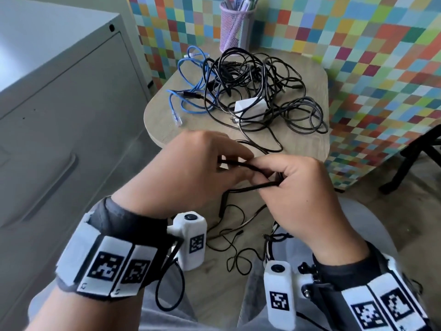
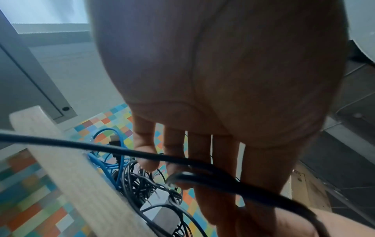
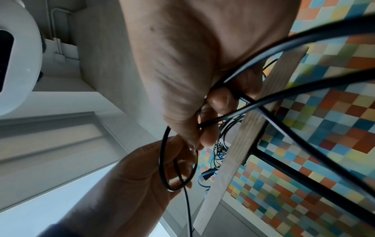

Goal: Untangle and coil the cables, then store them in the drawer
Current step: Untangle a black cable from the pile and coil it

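Early stage. My left hand (image 1: 191, 168) and right hand (image 1: 303, 187) both pinch one black cable (image 1: 250, 185), forming its first loops. The tangled pile (image 1: 250, 87) remains on the tabletop (image 1: 162, 125) (drawer (image 1: 59, 151) closed, nothing stored).

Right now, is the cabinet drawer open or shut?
Shut: the grey drawer front sits flush with the cabinet, and its handle is untouched while both hands work a black cable.

Black cable (image 1: 253, 186) looped; tangled cables (image 1: 250, 87) on table.
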Tool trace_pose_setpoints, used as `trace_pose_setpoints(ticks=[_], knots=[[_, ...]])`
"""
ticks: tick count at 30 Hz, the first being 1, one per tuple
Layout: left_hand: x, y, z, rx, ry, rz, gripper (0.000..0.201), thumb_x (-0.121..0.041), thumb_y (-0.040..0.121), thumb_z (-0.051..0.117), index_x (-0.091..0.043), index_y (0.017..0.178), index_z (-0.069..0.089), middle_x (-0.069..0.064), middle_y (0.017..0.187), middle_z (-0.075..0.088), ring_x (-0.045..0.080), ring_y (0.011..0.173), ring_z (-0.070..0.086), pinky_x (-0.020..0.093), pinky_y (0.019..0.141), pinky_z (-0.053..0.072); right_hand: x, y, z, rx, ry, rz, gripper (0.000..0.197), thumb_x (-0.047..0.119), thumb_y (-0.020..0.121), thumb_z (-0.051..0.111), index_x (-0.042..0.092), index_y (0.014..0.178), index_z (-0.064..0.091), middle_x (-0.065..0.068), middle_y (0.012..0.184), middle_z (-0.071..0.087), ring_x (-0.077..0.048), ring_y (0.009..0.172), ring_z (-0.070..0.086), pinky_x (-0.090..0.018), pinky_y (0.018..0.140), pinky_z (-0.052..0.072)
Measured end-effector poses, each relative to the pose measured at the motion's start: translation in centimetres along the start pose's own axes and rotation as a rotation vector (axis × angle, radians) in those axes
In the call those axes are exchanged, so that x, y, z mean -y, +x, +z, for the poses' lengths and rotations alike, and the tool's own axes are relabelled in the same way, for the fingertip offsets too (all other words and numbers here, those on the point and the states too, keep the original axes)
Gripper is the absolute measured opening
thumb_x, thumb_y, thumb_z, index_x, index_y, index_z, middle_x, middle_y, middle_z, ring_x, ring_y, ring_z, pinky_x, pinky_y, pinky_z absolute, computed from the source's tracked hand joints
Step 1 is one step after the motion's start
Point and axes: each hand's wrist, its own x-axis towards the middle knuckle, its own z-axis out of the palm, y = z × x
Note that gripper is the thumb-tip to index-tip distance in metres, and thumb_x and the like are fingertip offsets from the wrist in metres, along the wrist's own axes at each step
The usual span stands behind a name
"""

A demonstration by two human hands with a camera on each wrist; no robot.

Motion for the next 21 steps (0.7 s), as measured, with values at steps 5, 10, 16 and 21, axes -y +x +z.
trace_pose_setpoints(ticks=[5,10,16,21], knots=[[0.9,0.1,-0.9,-0.298,-0.105,-0.059,0.007,-0.025,0.093,0.072,-0.024,0.094,0.078,-0.018,0.074,0.067,-0.003,0.066,0.057,0.011,0.064,0.042,-0.3,0.5,-0.9,-0.094,0.078,0.049,0.017,0.022,0.088,0.083,0.035,0.097,0.079,0.016,0.079,0.076,-0.002,0.071,0.069,-0.019,0.064,0.054],[1.8,0.4,-2.8,-0.751,-0.396,-0.151,0.016,-0.018,0.097,0.06,-0.007,0.097,0.072,0.007,0.069,0.063,0.006,0.056,0.051,0.02,0.058,0.041,-0.8,0.7,-2.0,-0.037,0.205,0.131,0.013,0.017,0.092,0.078,0.03,0.094,0.08,0.007,0.078,0.079,-0.007,0.074,0.076,-0.026,0.072,0.062],[1.2,-0.1,-2.4,-0.549,-0.15,-0.117,0.042,-0.005,0.083,0.064,-0.026,0.118,0.072,-0.006,0.111,0.068,0.008,0.099,0.066,0.024,0.088,0.052,-0.6,0.6,-1.5,-0.043,0.147,0.112,0.011,0.026,0.092,0.079,0.035,0.099,0.081,0.015,0.081,0.078,-0.004,0.075,0.073,-0.027,0.072,0.06],[0.0,-0.2,-0.9,-0.214,-0.013,-0.002,0.02,-0.028,0.086,0.075,-0.033,0.106,0.077,-0.019,0.101,0.067,0.005,0.095,0.065,0.018,0.084,0.049,0.0,0.2,-0.2,0.028,0.093,0.031,0.012,0.015,0.09,0.081,0.024,0.098,0.084,0.031,0.061,0.062,0.003,0.056,0.057,-0.006,0.055,0.036]])
